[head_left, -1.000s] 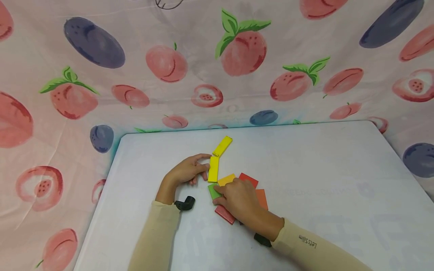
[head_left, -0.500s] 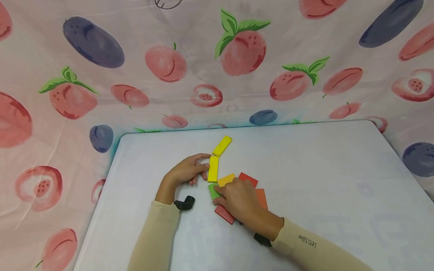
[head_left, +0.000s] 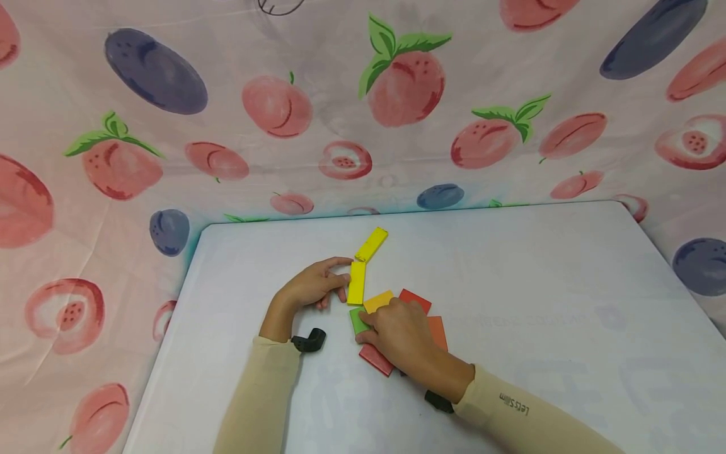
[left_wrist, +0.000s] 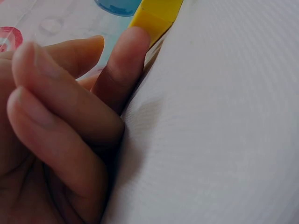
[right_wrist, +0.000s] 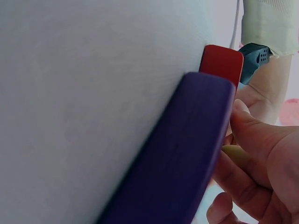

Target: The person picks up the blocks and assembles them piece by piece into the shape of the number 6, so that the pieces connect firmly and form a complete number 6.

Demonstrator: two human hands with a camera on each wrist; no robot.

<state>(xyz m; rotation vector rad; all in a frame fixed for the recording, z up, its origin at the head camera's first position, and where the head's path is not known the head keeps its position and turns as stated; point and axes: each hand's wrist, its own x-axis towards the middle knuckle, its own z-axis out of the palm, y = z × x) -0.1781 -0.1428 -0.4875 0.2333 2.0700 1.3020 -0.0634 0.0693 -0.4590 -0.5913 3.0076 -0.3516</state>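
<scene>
In the head view my left hand point(head_left: 312, 285) rests on the table beside an upright-lying yellow block point(head_left: 356, 284). Its index finger reaches the block's far corner and the thumb touches the left long side. A fingertip meets a yellow block point(left_wrist: 156, 18) in the left wrist view, while other fingers bend loosely. My right hand point(head_left: 399, 331) pinches a small green block point(head_left: 357, 320) between thumb and index finger, just below the yellow one. An amber block point(head_left: 378, 301) lies against it. The right wrist view shows a purple block point(right_wrist: 173, 154), which the right hand mostly hides from the head camera.
A second yellow block point(head_left: 371, 244) slants away at the far end. Around my right hand lie a red block point(head_left: 416, 301), an orange block point(head_left: 438, 333) and a dark pink block point(head_left: 376, 359). Behind the white table point(head_left: 539, 265) hangs a fruit-patterned cloth point(head_left: 340, 75).
The green block has edged very slightly to the right under my right hand's fingers. Both hands and the other blocks look practically still.
</scene>
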